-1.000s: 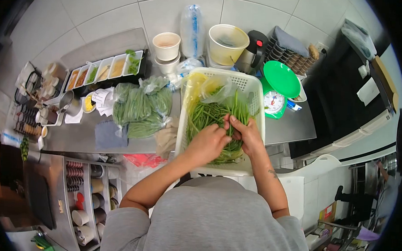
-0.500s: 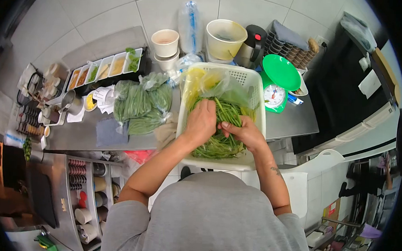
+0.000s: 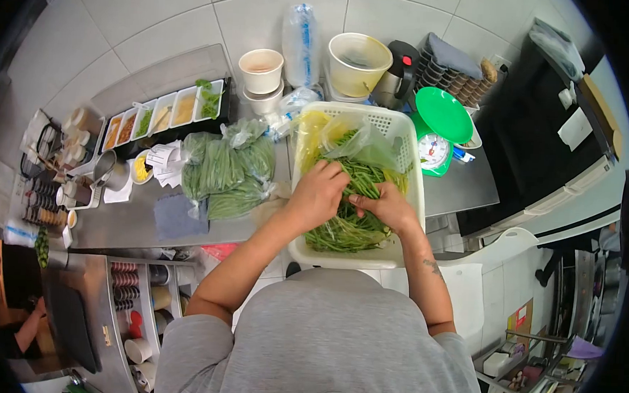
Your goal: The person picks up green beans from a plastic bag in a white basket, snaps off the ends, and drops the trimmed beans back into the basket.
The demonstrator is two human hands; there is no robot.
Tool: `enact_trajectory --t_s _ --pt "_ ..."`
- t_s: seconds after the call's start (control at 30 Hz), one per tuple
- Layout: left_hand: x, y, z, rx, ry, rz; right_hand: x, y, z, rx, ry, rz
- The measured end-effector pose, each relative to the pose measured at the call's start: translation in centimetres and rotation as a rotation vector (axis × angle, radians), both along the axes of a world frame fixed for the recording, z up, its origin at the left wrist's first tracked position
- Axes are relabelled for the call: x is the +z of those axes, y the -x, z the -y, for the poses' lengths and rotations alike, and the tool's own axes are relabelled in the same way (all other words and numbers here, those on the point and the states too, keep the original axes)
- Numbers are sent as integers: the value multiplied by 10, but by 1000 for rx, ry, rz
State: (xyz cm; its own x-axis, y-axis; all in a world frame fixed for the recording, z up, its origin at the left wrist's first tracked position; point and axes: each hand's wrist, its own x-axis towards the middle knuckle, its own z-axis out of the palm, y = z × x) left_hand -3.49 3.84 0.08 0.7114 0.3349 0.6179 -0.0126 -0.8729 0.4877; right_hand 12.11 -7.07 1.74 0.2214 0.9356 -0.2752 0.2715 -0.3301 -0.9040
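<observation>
A white perforated basket [image 3: 415, 202] holds long green vegetable stalks [image 3: 344, 237] inside clear and yellowish plastic [image 3: 309, 136]. Over its middle, my left hand [image 3: 319, 193] has its fingers curled down onto the stalks. My right hand [image 3: 386, 209] is closed around part of the same bunch, thumb pointing left, close beside the left one. Filled bags of green vegetables [image 3: 223, 167] lie on the steel counter left of the basket. A green scale [image 3: 434, 151] stands to its right.
Behind the basket are a yellowish bucket [image 3: 359, 67], a white tub [image 3: 261, 73], a plastic roll [image 3: 301, 46] and a thermos [image 3: 395, 76]. Food trays [image 3: 164, 112] and a blue-grey cloth [image 3: 180, 216] are at left. Another person's arm [image 3: 29, 324] shows at lower left.
The view has shifted slightly. My hands remain at the stalks, the left one's fingers lower and more spread over them. A person's arm has appeared at lower left; the person at right is mostly out of view.
</observation>
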Motion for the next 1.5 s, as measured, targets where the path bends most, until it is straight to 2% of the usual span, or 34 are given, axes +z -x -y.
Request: enact_trajectory --t_s 0.07,0.27,0.3,0.37,0.47,0.57,0.67,0.77,0.87,0.9,0.97,1.0,1.07,1.17,1.27,1.37,1.47,1.5 --pt "-2 -2 4 65 -86 -22 -9 2 -1 -14 -13 78" --pt "-16 -9 10 278 37 47 -3 18 0 -55 -44 111" --pt "-18 -8 9 263 347 26 -2 20 0 -58 -33 118" --pt "-19 -8 4 219 964 -15 -4 19 1 -120 -77 -32" --pt "-14 3 -8 -45 1330 19 -8 10 5 -158 -59 -136" --pt "-11 5 -9 47 948 -78 -5 8 4 -141 -33 -131" --pt "-6 6 -7 122 787 -156 -4 10 6 -109 -43 -83" --pt "-11 6 -3 -58 997 -192 -6 11 6 -36 -70 -98" --pt "-16 12 -10 -600 1748 -6 -10 6 6 -51 -83 -41" --pt "-11 13 -8 -571 1720 -30 -11 5 7 -74 -84 -7" --pt "1 15 -3 -517 1664 -84 -11 7 8 -89 -124 -146" --pt "0 12 -4 -352 1436 -36 -10 7 8 -94 -143 -214" --pt "-2 4 -10 -40 968 52 -6 5 9 -12 -130 -123" --pt "3 -1 -20 20 785 32 -6 1 8 63 -69 -55" --pt "19 -2 -16 73 714 -56 -2 5 6 87 -26 -40" --pt "6 -7 -16 41 713 -1 -8 7 6 96 -64 -14" --pt "31 0 -5 -288 1376 -22 -10 7 7 56 -134 -22" --pt "30 2 -2 -360 1454 -32 -8 7 7 34 -157 -31"
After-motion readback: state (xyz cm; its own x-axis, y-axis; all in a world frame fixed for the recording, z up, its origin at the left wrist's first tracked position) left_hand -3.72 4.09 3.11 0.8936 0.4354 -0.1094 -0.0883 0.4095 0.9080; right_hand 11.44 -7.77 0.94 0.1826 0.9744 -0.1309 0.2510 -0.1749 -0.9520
